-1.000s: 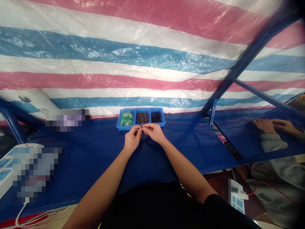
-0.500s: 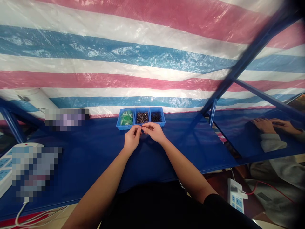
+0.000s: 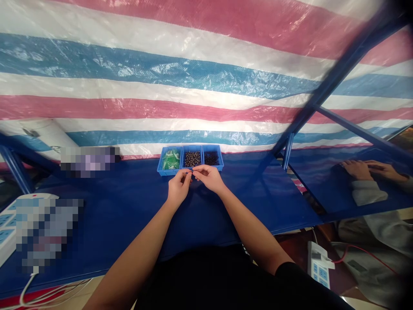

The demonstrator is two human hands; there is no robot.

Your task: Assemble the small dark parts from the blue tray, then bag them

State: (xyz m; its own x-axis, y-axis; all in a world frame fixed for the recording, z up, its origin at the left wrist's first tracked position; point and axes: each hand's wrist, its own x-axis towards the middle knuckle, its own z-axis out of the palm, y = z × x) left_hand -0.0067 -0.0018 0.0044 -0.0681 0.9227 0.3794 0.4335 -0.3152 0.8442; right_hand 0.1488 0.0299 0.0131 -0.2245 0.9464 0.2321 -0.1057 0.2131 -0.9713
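My left hand [image 3: 179, 185] and my right hand [image 3: 209, 177] meet fingertip to fingertip over the blue table, just in front of three joined blue bins. Both are pinched closed. Whatever sits between the fingertips is too small to make out. The left bin [image 3: 160, 167] contains green pieces [image 3: 171, 159], some in clear wrapping. In the middle bin are many small brass-and-dark parts [image 3: 192, 159]. Small black parts [image 3: 211, 158] lie in the right bin [image 3: 220, 160], whose front edge is partly behind my right hand.
At left are a white power strip [image 3: 9, 224], a blurred-out flat object [image 3: 53, 234] with a cable, and another blurred object [image 3: 92, 162]. Blue metal posts [image 3: 288, 151] frame the table [image 3: 129, 206]. At right, another person's hands [image 3: 371, 169] rest on a neighbouring table.
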